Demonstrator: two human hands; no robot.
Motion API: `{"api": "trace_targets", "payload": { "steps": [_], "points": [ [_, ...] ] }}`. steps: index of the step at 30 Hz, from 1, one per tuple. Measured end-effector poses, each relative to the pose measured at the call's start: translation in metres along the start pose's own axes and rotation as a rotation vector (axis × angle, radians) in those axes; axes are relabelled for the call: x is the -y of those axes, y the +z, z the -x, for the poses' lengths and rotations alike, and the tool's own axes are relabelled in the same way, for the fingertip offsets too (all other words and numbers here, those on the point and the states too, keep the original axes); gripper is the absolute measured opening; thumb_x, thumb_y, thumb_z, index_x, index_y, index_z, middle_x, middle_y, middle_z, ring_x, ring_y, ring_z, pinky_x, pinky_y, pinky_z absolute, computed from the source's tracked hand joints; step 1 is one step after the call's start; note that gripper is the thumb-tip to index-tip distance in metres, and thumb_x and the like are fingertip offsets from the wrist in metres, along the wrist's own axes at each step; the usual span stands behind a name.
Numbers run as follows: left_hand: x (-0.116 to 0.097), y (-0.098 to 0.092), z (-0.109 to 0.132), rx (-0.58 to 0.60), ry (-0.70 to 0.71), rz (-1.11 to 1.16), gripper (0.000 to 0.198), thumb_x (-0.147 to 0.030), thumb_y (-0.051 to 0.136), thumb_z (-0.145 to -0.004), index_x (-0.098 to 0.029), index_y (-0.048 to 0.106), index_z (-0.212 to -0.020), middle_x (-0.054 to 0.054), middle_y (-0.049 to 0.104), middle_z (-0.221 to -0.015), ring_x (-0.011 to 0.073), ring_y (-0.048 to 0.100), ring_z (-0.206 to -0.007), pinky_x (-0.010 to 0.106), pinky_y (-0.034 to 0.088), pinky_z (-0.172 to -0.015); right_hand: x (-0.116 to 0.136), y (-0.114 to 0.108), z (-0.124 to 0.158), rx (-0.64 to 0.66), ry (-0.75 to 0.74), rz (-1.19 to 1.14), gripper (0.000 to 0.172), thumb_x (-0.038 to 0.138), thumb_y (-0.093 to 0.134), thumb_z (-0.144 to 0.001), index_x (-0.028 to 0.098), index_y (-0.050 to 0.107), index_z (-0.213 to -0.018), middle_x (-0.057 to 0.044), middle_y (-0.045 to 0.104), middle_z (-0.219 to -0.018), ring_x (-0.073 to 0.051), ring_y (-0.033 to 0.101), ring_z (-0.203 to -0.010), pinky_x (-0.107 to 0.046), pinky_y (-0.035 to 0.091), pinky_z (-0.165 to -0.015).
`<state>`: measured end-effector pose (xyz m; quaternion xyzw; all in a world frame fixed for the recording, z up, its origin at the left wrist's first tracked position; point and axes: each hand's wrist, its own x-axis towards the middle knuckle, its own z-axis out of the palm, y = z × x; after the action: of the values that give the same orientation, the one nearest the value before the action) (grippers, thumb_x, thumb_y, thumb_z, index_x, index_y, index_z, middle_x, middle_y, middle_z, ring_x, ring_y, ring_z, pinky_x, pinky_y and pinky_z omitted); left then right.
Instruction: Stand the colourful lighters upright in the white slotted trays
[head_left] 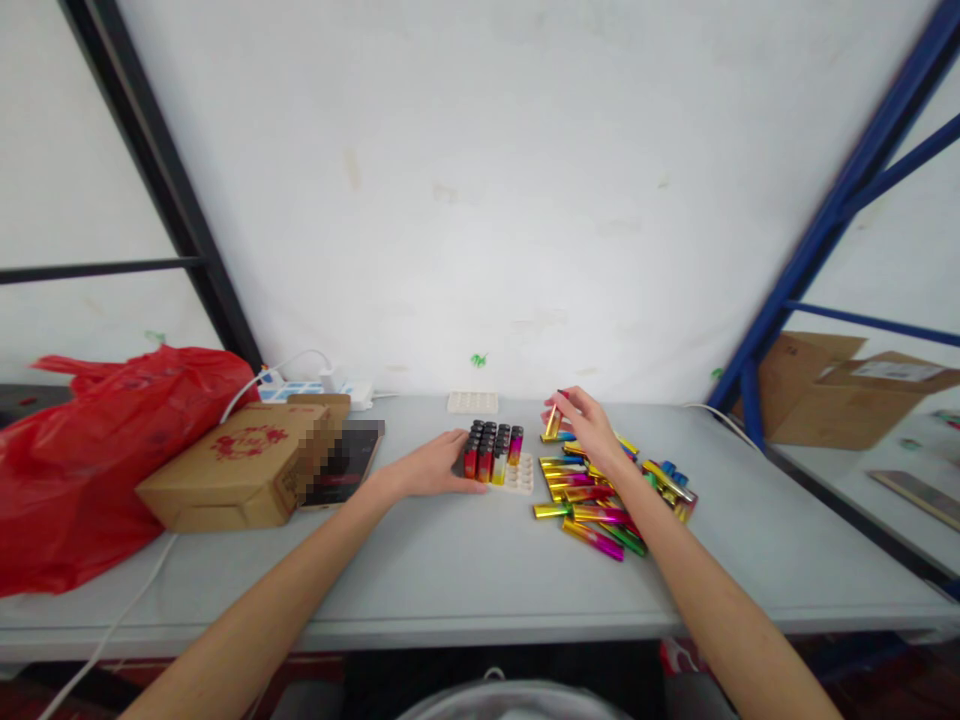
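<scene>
My left hand [435,464] grips the left side of a white tray [520,478] with round holes, thumb along the front edge. Several lighters [486,452] with black tops stand upright in rows over its left part; empty holes show on the right and at the front. To the right, my right hand [581,418] pinches one gold lighter [554,420], tilted, above a loose heap. The heap of shiny gold, pink, green and blue lighters [592,496] lies on the table, partly hidden by my right forearm.
Behind the tray, a second white holed tray [472,402] lies by the wall. On the left are a brown cardboard box [232,470], a red plastic bag [112,460], a dark flat device [349,465] and a power strip [300,390]. A blue metal frame [817,240] bounds the grey table [450,580] at right.
</scene>
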<state>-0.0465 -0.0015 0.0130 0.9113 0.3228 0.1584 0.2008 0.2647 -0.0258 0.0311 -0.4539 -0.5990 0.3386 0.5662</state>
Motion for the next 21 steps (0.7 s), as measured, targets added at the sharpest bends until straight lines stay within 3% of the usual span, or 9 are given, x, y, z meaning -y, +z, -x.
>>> {"api": "trace_targets", "payload": {
  "steps": [4,8,11,16,21],
  "points": [
    [-0.001,0.0,0.0,-0.009,-0.002,0.009,0.077,-0.067,0.082,-0.08,-0.022,0.062,-0.139,0.014,0.067,-0.14,0.0378,0.062,-0.131,0.047,0.048,-0.115,0.014,0.015,0.01,0.126,0.082,-0.203,0.055,0.077,0.069,-0.085,0.028,0.05,-0.105,0.004,0.064,-0.076,-0.015,0.061,-0.063,-0.029,0.056,-0.06],
    [-0.004,0.001,0.0,-0.026,0.013,-0.013,0.071,-0.064,0.082,-0.081,-0.022,0.064,-0.135,0.013,0.069,-0.138,0.0375,0.064,-0.128,0.045,0.049,-0.113,0.017,0.025,0.014,0.199,0.15,-0.158,0.052,0.077,0.063,-0.087,0.029,0.05,-0.105,0.011,0.04,-0.065,-0.011,0.037,-0.048,-0.02,0.031,-0.041],
    [-0.006,0.001,0.001,-0.042,0.008,-0.062,0.064,-0.063,0.08,-0.083,-0.021,0.066,-0.13,0.014,0.07,-0.133,0.0378,0.066,-0.124,0.047,0.05,-0.111,0.014,0.03,0.015,0.189,0.124,0.034,0.05,0.077,0.056,-0.092,0.027,0.051,-0.095,0.01,0.037,-0.064,-0.011,0.03,-0.048,-0.022,0.024,-0.042],
    [-0.006,0.002,0.0,-0.055,0.009,-0.079,0.066,-0.063,0.081,-0.082,-0.021,0.065,-0.131,0.014,0.07,-0.132,0.0372,0.066,-0.123,0.047,0.05,-0.111,0.009,0.039,0.019,0.036,-0.166,0.459,0.061,0.074,0.049,-0.096,0.024,0.038,-0.063,0.004,0.036,-0.059,-0.013,0.036,-0.059,-0.028,0.029,-0.056],
    [-0.001,0.003,-0.002,-0.105,-0.007,-0.164,0.072,-0.068,0.082,-0.078,-0.02,0.067,-0.128,0.016,0.068,-0.135,0.0397,0.061,-0.13,0.046,0.046,-0.114,0.011,0.042,0.021,0.001,-0.211,0.561,0.052,0.061,0.046,-0.095,0.025,0.034,-0.059,0.004,0.032,-0.055,-0.013,0.031,-0.057,-0.03,0.023,-0.058]
  ]
}}
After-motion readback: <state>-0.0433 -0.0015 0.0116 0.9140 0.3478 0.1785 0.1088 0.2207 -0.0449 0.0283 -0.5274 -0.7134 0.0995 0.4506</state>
